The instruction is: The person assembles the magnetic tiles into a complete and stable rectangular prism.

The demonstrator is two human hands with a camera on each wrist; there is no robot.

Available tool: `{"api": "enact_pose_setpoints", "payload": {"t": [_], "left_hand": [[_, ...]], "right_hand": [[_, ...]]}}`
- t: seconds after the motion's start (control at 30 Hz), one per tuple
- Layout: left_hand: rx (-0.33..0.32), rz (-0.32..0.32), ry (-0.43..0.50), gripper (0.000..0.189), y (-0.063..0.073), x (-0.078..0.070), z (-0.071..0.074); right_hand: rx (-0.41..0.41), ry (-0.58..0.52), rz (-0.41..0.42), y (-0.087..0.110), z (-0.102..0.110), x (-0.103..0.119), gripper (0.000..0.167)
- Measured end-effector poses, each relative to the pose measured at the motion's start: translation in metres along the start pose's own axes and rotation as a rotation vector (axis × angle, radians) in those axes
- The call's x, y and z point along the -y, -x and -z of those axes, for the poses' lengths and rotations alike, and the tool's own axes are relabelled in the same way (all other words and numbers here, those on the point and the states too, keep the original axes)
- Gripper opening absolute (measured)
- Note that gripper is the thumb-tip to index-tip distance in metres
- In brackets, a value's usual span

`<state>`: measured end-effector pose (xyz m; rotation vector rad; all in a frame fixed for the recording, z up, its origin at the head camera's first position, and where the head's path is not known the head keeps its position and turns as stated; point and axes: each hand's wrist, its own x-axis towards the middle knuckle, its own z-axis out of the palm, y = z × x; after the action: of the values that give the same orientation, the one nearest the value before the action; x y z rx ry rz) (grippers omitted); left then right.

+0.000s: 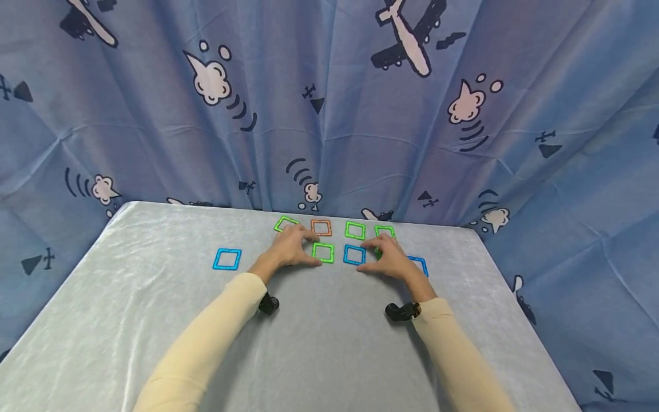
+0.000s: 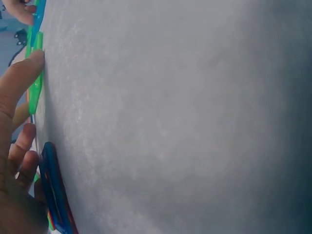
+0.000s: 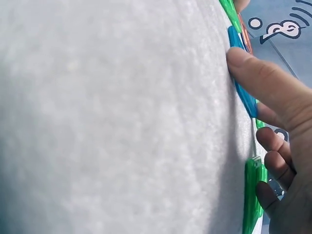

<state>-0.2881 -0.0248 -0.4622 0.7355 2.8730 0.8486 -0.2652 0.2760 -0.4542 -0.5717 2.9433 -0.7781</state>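
Both your hands are over the pale tablecloth (image 1: 329, 349): your left hand (image 1: 288, 247), thumb and forefinger set wide, grips a green square (image 1: 332, 253) by its near and far edges; your right hand (image 1: 392, 258) grips a blue square (image 1: 345, 254) likewise, just right of it. Another blue tile (image 1: 225, 269) lies left; farther, an orange square (image 1: 321, 235) lies before the curtain (image 1: 278, 86).

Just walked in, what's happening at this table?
A person has both hands on hollow square frames on the cloth-covered table. The left hand pinches a green frame; the right hand pinches a blue frame beside it. There's a gap between the two, so they aren't joined. An orange frame lies just behind the pinched green one, and another blue one lies off past the left hand.
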Motion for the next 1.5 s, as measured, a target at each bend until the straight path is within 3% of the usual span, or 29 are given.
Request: {"api": "enact_pose_setpoints", "payload": {"t": [0.5, 1.1, 1.5], "left_hand": [[-0.030, -0.053, 0.021, 0.056, 0.001, -0.002, 0.000], [-0.005, -0.086, -0.003, 0.056, -0.002, -0.009, 0.001], [0.015, -0.113, -0.008, 0.054, 0.007, -0.005, 0.006]], "right_hand": [[-0.012, -0.034, 0.078, -0.002, 0.002, 0.002, 0.058], [0.021, -0.087, 0.149, -0.007, -0.001, 0.009, 0.056], [0.057, -0.120, 0.172, -0.004, -0.004, 0.017, 0.054]]}}
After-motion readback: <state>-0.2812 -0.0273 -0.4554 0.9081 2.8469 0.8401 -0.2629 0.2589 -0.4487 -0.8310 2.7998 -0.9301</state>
